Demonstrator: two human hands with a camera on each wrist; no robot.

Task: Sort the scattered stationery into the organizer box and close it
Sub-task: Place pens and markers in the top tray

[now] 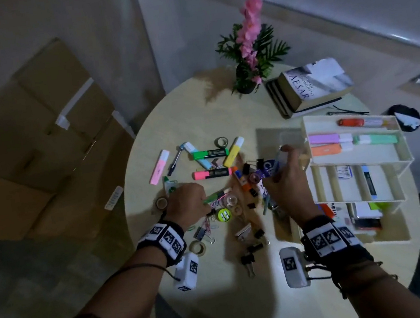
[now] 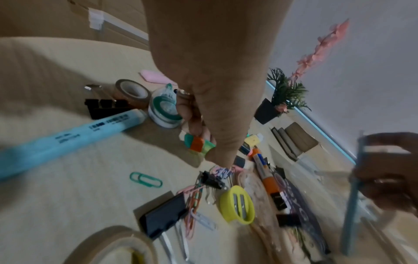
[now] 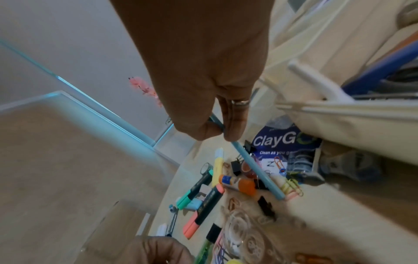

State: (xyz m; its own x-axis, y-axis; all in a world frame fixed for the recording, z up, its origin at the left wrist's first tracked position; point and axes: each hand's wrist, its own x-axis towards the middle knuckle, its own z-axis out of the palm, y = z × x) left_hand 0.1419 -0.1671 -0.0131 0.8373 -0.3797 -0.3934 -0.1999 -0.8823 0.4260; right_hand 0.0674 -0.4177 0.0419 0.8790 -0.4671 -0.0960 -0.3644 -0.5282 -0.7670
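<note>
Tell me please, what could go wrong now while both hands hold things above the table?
The right hand only pinches the thin blue stick; it might slip into the clutter below. The left hand grips a multicoloured item just above tangled paper clips, which might snag. The organizer box stands open with tiered trays; a bump could possibly tip them.

blue card (image 3: pixel 285 145) just beyond the right hand's (image 3: pixel 203 80) fingertips: "ClayG", under it "Clean as you g…" | book (image 1: pixel 309 86) spine, far past right hand: "AESAR", first letter cut off | highlighter prints: too blurred to read
</note>
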